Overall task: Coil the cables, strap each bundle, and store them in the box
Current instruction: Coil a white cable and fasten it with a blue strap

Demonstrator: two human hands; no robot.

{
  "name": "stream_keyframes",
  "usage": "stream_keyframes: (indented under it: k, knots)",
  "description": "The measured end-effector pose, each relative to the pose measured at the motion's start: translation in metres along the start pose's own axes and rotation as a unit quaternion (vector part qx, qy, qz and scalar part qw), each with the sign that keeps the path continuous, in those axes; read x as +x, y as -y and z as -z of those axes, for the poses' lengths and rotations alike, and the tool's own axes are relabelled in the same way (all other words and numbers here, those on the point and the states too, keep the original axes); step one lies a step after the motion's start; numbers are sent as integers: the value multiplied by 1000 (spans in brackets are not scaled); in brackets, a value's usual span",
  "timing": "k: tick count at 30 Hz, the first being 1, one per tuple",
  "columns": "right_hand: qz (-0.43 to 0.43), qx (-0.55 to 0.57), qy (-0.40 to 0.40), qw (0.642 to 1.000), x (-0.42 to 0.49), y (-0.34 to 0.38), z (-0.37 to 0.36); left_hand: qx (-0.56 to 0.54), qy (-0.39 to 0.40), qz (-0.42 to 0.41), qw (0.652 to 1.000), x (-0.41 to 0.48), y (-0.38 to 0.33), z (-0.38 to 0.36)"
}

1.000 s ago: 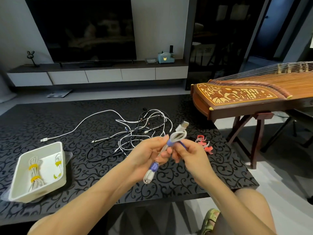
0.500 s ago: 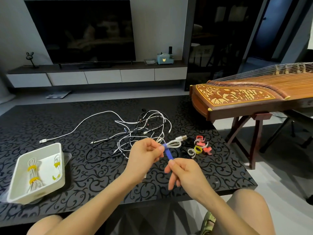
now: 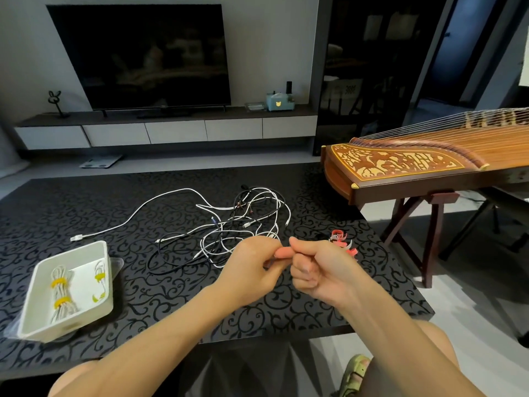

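My left hand and my right hand meet above the black patterned table, fingers curled. Between them they grip the small coiled white cable with its blue strap; it is almost wholly hidden inside the fingers, with only a dark sliver showing. Behind the hands a tangle of loose white and black cables lies on the table. A white box stands at the front left and holds two white bundles with yellow straps.
Spare red and white straps lie on the table just right of my right hand. A wooden zither on a stand is close to the table's right side. A TV and a low cabinet stand beyond.
The coiled cable and blue strap stood out between my fingers before; both hands have since closed together around them and sunk slightly towards the table, hiding the bundle.
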State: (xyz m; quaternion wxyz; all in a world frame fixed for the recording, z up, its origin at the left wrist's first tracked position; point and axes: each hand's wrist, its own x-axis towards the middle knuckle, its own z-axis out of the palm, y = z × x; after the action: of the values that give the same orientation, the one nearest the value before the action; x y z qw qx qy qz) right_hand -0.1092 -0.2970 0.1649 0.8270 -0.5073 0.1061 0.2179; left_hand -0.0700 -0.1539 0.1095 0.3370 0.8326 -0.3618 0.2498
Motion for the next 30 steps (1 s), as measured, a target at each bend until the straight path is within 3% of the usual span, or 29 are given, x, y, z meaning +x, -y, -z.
stream_keyframes:
  k: [3,4,6,8,10,13,15,17,21,23,26,30]
  knots:
    - [35,-97,7,995,-10,4,5,-106,13,146,984,5,-2,-1]
    - [71,-138,-8,988,-14,7,10,-191,29,224,955,8,-3,1]
    - [165,-183,-84,965,-20,10,23,-362,53,359,859,13,-2,7]
    - [262,-212,-199,920,-14,7,38,-450,78,437,775,16,0,12]
    - [292,-271,-225,889,-1,-3,45,-535,91,469,696,19,-3,14]
    - [262,-332,-85,902,16,-20,42,-644,87,489,583,21,-11,10]
    - [266,-338,-46,902,20,-27,33,-675,73,501,537,20,-10,9]
    - [294,-319,-85,897,22,-31,27,-687,61,506,517,19,-9,11]
    - [353,-342,-170,854,22,-39,18,-688,20,500,526,16,-8,8]
    - [359,-327,-194,852,21,-43,12,-668,-8,494,557,15,-10,1]
    - [346,-308,-202,863,20,-41,7,-541,-63,441,713,13,-15,-8]
    - [295,-261,-205,896,22,-38,6,-363,-116,329,864,7,-15,-13]
